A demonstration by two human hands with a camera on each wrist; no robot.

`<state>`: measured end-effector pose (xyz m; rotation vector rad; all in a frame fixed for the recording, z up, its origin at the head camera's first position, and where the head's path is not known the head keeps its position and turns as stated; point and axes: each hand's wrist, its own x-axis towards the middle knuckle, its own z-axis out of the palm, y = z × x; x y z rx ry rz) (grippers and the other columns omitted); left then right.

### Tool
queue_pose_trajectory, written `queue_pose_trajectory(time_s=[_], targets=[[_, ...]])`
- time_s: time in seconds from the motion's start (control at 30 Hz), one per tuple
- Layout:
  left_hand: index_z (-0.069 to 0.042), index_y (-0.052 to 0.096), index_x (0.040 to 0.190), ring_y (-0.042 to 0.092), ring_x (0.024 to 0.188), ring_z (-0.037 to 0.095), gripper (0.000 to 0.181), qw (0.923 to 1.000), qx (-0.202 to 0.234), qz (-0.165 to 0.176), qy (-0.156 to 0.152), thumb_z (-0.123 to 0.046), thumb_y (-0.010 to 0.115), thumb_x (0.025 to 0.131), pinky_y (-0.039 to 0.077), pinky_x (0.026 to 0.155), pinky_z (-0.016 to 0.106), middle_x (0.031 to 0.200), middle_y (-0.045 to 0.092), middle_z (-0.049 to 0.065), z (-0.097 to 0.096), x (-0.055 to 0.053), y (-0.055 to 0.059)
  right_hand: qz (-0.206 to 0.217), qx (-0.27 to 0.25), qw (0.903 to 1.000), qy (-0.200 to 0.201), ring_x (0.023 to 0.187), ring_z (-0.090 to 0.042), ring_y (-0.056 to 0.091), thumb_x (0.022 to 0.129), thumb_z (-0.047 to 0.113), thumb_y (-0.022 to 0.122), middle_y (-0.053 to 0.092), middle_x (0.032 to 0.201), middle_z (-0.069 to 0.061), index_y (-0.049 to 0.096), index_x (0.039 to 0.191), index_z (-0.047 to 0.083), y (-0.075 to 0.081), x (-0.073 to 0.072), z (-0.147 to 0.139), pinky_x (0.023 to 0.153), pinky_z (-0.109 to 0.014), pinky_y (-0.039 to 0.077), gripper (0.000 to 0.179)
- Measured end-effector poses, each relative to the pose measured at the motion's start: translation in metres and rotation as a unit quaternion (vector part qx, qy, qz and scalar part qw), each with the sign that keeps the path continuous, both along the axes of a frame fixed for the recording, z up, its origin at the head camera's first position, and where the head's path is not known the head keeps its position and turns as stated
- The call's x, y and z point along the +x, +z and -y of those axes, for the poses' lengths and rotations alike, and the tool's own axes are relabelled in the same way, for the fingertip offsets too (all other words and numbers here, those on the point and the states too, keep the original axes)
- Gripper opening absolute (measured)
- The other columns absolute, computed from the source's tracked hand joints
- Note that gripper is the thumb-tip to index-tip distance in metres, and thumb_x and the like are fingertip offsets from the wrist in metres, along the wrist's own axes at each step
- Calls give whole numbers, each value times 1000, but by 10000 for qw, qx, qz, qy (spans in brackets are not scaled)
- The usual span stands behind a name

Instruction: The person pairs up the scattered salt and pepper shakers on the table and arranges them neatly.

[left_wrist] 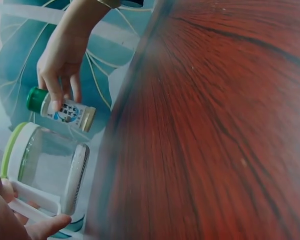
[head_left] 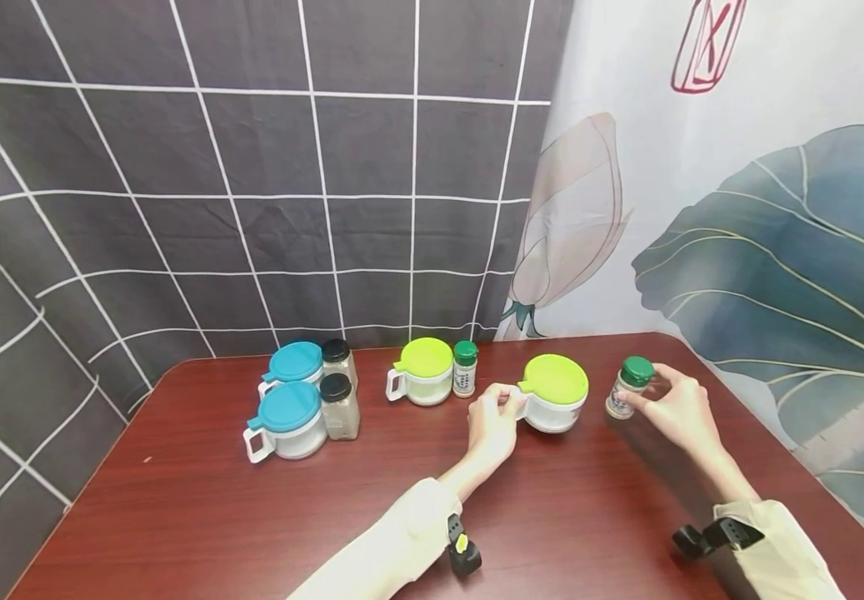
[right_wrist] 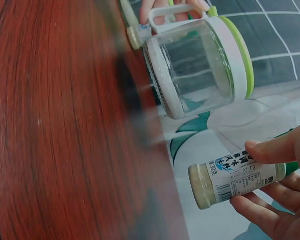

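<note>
My left hand (head_left: 493,425) grips the white handle of a clear seasoning jar (head_left: 554,404) with a lime-green lid. In the left wrist view the fingers wrap that handle (left_wrist: 37,202), and the jar's base is raised over the tabletop. To the right, my right hand (head_left: 681,408) pinches a small spice bottle (head_left: 629,387) between thumb and fingers. This bottle has a green cap and a printed label, and pale powder shows at its bottom in the right wrist view (right_wrist: 225,177). It is held upright, beside the lime-lidded jar and apart from it.
Another lime-lidded jar (head_left: 424,372) stands at the back beside a green-capped spice bottle (head_left: 465,369). Further left are two blue-lidded jars (head_left: 291,419) and two black-capped shakers (head_left: 340,407). They share a reddish wooden table (head_left: 199,500) backed by a grey tiled-pattern curtain (head_left: 267,233).
</note>
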<state>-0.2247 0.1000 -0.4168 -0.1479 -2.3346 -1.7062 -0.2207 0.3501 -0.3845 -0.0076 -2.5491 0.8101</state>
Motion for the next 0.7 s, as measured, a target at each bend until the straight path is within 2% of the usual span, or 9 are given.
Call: queue_pose_trajectory(time_s=[0.1, 0.17, 0.27, 0.37, 0.47, 0.57, 0.7], targets=[[-10, 70, 94, 71, 86, 17, 11, 10000, 6, 17, 38, -17, 65, 87, 52, 80, 30, 93, 75, 5, 6, 0, -2, 16, -29, 10000, 71, 78, -32, 68, 74, 22, 82, 70, 92, -25, 62, 111, -3, -1, -1, 4, 59, -25, 45, 49], [-9, 70, 93, 71, 86, 18, 11, 10000, 6, -16, 52, -17, 64, 87, 52, 79, 30, 93, 75, 5, 9, 1, -4, 31, -52, 9999, 98, 77, -28, 68, 74, 22, 82, 71, 93, -24, 62, 112, -2, -1, -2, 7, 59, -25, 45, 49], [-9, 70, 93, 71, 87, 17, 10, 10000, 56, 31, 52, -16, 65, 88, 52, 80, 29, 93, 75, 5, 15, 2, -6, 59, -91, 9999, 105, 73, -8, 65, 74, 24, 82, 72, 94, -22, 62, 113, 0, -1, -3, 11, 60, -23, 45, 50], [-9, 70, 93, 71, 87, 17, 10, 10000, 56, 30, 53, -16, 66, 87, 52, 80, 27, 93, 75, 5, 21, 3, -7, 59, -156, 9998, 135, 72, 11, 54, 73, 24, 83, 72, 97, -20, 61, 115, 3, -1, -4, 16, 62, -22, 45, 52], [-8, 70, 93, 71, 87, 17, 11, 9999, 108, 58, 53, -15, 66, 87, 52, 79, 26, 94, 75, 6, 26, 4, -8, 22, -191, 9997, 165, 73, 17, 48, 73, 22, 83, 73, 98, -20, 59, 116, 3, -1, -4, 21, 66, -27, 44, 53], [-7, 70, 93, 71, 86, 17, 10, 9998, 168, 108, 73, -15, 66, 87, 53, 78, 26, 94, 74, 7, 31, 5, -9, 4, -182, 9997, 169, 76, 9, 54, 72, 20, 83, 73, 98, -20, 57, 114, 2, -2, -4, 27, 68, -33, 43, 52], [-8, 70, 93, 71, 87, 17, 11, 9997, 151, 147, 150, -16, 66, 87, 53, 79, 26, 93, 74, 6, 37, 5, -10, 58, -213, 9995, 239, 86, -22, 68, 73, 19, 82, 72, 100, -20, 57, 112, 2, -2, -6, 33, 72, -39, 44, 50]])
